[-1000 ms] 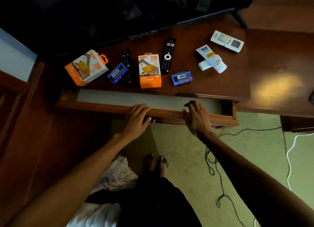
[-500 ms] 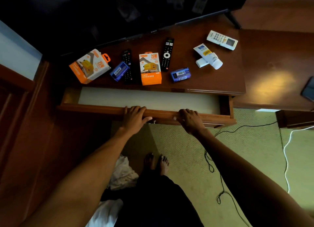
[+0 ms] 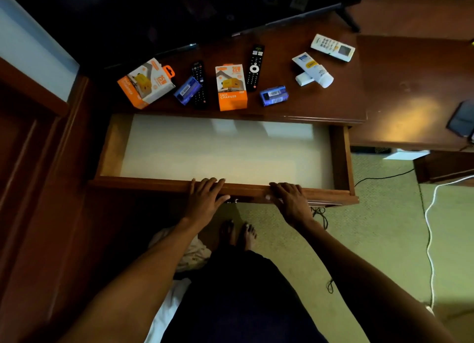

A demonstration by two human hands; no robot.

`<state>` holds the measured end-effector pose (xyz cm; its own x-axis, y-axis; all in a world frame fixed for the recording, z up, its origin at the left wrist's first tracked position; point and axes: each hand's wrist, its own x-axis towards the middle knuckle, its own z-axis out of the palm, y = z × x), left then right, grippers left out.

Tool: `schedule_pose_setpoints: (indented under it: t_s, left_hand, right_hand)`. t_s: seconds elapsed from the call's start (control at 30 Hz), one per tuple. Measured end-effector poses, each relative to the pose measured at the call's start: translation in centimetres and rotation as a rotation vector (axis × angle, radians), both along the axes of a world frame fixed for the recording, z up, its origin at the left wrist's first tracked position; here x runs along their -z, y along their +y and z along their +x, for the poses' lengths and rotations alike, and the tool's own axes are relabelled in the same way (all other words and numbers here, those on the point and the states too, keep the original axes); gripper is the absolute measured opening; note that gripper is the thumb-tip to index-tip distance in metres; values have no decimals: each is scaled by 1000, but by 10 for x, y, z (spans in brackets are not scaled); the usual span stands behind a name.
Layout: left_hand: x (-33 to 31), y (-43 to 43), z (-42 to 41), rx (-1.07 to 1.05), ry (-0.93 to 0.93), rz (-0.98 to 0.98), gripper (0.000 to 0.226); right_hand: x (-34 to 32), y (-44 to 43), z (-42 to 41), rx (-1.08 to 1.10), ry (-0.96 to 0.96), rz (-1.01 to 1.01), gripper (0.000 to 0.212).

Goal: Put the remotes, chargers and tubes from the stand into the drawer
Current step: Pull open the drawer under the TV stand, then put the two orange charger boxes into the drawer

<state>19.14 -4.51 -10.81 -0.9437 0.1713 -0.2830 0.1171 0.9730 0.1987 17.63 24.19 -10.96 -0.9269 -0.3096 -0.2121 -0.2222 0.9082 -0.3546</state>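
Observation:
The wooden drawer (image 3: 342,152) is pulled far out, its pale lined bottom bare. My left hand (image 3: 205,197) and my right hand (image 3: 291,200) both grip its front edge. On the stand (image 3: 320,104) lie two orange charger boxes (image 3: 146,83) (image 3: 231,87), two black remotes (image 3: 198,84) (image 3: 255,66), a white remote (image 3: 332,47), two blue tubes (image 3: 187,90) (image 3: 274,95), a white tube (image 3: 313,69) and a small white tube (image 3: 304,79) partly under it.
A dark TV (image 3: 179,14) stands at the back of the stand. A lower wooden table (image 3: 410,91) with a dark phone (image 3: 461,119) adjoins on the right. Black and white cables (image 3: 429,227) trail over the green carpet. My bare feet (image 3: 238,233) are below the drawer.
The drawer has slid out from a narrow gap to nearly full extension, with both hands holding its front edge and moving toward me.

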Motion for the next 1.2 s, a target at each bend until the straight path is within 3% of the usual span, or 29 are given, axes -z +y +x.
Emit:
schedule_pose_setpoints:
  t_s: [0.3,0.43,0.6,0.67,0.8,0.9,1.03,1.2]
  left_hand:
    - [6,-10,20,-5,-6,2,61]
    - [0,-12,15,18,-33,9,72]
    - [-20,-14,-2,19,-200,120,65]
    - [-40,-16,-19,-13,-119,206,56]
    - [-86,-35,-74,-167,172,326,35]
    - [-117,-63,-118,-269,346,356,32]
    - [-140,-112,-176,-372,474,323,47]
    - [-149,-159,-238,-437,342,104,90]
  right_hand:
    - [-6,-12,30,29,14,-23,62]
    - [-6,-8,22,24,28,-49,48]
    - [-16,-7,-2,41,-30,-21,41]
    - [-24,-12,-24,84,-72,-29,42]
    - [-52,-40,-81,133,61,-114,38]
    - [-79,-74,-131,181,117,-227,35]
    - [-107,-120,-193,204,222,-359,37]
    - [-123,-160,-257,309,103,-202,79]
